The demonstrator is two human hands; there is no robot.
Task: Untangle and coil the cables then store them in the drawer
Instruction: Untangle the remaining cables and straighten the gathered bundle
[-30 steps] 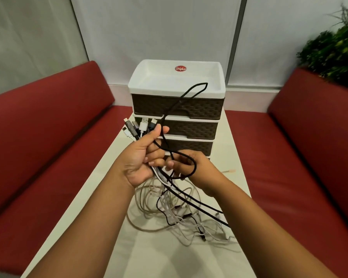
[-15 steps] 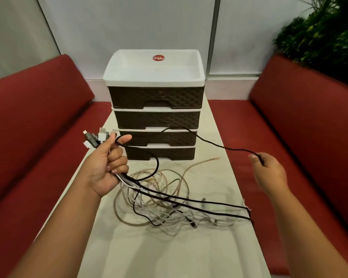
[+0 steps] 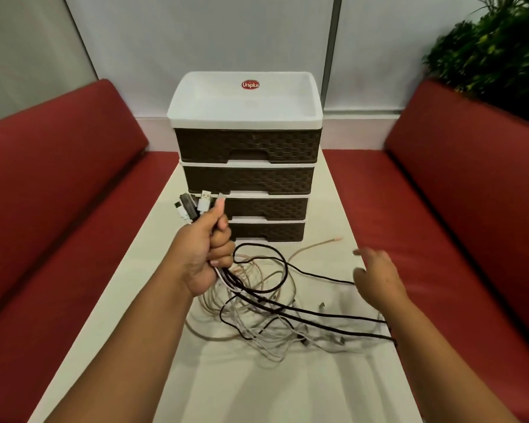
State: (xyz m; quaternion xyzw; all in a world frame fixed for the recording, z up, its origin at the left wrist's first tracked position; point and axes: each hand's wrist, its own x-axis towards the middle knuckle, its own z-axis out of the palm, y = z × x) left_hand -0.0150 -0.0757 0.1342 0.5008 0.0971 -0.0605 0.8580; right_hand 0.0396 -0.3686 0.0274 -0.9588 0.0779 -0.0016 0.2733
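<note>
Left hand (image 3: 202, 251): fingers clamped round a bunch of cables (image 3: 258, 303), plug ends (image 3: 193, 206) sticking up above the fist. Remaining cable lies tangled on the white tabletop (image 3: 257, 383), below and right of those fingers. Right hand (image 3: 379, 277): fingers apart, holding nothing, hovering just right of the tangle. Drawer unit (image 3: 246, 166) stands beyond both hands, all drawers closed.

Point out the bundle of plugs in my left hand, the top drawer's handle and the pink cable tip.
plug bundle (image 3: 196, 206), head view, white plug body.
top drawer handle (image 3: 247, 155), head view, cutout middle.
pink cable tip (image 3: 336, 239), head view, connector end.
</note>
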